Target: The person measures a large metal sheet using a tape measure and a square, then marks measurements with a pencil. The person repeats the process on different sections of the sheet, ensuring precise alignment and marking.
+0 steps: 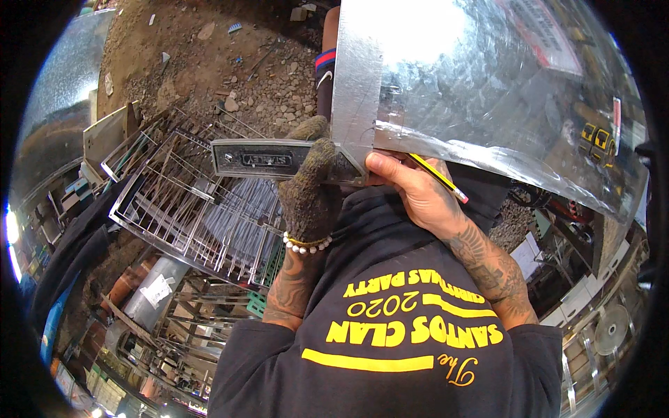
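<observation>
A woven glove covers my left hand (306,191), which is closed around the handle of a try square (258,159); its angled end meets the near left corner of a shiny metal sheet (446,90). Where the square's blade lies I cannot tell. My bare right hand (425,198) has a yellow-and-black striped pencil (437,178) tucked in its fingers, eraser end toward me. Its thumb presses at the sheet's corner beside the square's end, while the other fingers are partly hidden. A dull grey strip (357,76) runs along the sheet's left edge.
A yellow-and-black tape measure (596,144) rests on the sheet's right side. Metal grilles and rods (202,202) are stacked to the left, above stony ground (258,90). A metal cylinder (157,292) lies at the lower left. Another shiny sheet (66,97) stands far left.
</observation>
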Action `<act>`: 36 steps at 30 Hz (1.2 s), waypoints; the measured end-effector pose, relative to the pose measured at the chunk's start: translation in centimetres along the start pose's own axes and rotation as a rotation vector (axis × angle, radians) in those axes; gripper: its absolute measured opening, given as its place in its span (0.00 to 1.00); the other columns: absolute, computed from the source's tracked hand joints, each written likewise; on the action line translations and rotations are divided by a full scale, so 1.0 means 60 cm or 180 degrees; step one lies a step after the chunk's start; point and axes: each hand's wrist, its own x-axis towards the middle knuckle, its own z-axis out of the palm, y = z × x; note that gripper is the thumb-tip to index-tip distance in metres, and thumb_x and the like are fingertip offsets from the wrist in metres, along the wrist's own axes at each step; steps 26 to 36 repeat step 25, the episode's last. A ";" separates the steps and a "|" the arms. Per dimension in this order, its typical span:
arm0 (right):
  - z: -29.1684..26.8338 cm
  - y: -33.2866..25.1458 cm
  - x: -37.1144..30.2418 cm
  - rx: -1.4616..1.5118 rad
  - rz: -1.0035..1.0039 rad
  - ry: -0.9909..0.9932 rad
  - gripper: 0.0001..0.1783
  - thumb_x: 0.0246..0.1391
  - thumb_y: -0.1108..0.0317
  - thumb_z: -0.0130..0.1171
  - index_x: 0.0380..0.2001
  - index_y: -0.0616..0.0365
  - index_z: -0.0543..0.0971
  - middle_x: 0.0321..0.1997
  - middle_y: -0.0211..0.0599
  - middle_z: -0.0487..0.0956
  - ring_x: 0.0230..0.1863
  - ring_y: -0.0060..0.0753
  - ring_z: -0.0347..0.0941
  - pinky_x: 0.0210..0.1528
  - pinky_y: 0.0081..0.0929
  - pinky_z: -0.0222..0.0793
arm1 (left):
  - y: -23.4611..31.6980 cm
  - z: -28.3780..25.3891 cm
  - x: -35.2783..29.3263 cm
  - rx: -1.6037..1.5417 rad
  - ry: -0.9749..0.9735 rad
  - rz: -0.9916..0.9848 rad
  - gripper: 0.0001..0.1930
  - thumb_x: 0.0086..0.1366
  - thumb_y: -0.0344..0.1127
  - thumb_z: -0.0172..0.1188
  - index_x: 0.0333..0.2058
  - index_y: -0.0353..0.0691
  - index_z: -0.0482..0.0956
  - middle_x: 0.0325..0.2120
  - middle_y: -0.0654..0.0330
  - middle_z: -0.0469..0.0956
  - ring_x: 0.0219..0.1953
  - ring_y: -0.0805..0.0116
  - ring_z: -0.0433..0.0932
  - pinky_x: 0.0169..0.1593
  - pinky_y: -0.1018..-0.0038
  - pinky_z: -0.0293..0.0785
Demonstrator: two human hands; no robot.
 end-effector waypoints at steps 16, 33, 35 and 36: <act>-0.008 -0.005 0.009 -0.0139 -0.0069 -0.0044 0.15 0.59 0.64 0.65 0.42 0.65 0.82 0.38 0.36 0.84 0.39 0.27 0.81 0.45 0.24 0.78 | -0.002 0.015 0.009 0.0060 -0.0095 0.0205 0.20 0.69 0.38 0.58 0.55 0.32 0.74 0.47 0.53 0.79 0.48 0.63 0.80 0.52 0.65 0.78; -0.008 -0.005 0.010 -0.0196 -0.0050 -0.0060 0.16 0.60 0.63 0.65 0.45 0.64 0.81 0.42 0.38 0.84 0.42 0.29 0.81 0.48 0.28 0.79 | 0.006 0.030 0.011 0.0450 -0.0040 0.0447 0.26 0.64 0.38 0.65 0.57 0.33 0.70 0.48 0.56 0.75 0.48 0.67 0.78 0.50 0.68 0.79; -0.008 -0.005 0.010 -0.0196 -0.0050 -0.0060 0.16 0.60 0.63 0.65 0.45 0.64 0.81 0.42 0.38 0.84 0.42 0.29 0.81 0.48 0.28 0.79 | 0.006 0.030 0.011 0.0450 -0.0040 0.0447 0.26 0.64 0.38 0.65 0.57 0.33 0.70 0.48 0.56 0.75 0.48 0.67 0.78 0.50 0.68 0.79; -0.008 -0.005 0.010 -0.0196 -0.0050 -0.0060 0.16 0.60 0.63 0.65 0.45 0.64 0.81 0.42 0.38 0.84 0.42 0.29 0.81 0.48 0.28 0.79 | 0.006 0.030 0.011 0.0450 -0.0040 0.0447 0.26 0.64 0.38 0.65 0.57 0.33 0.70 0.48 0.56 0.75 0.48 0.67 0.78 0.50 0.68 0.79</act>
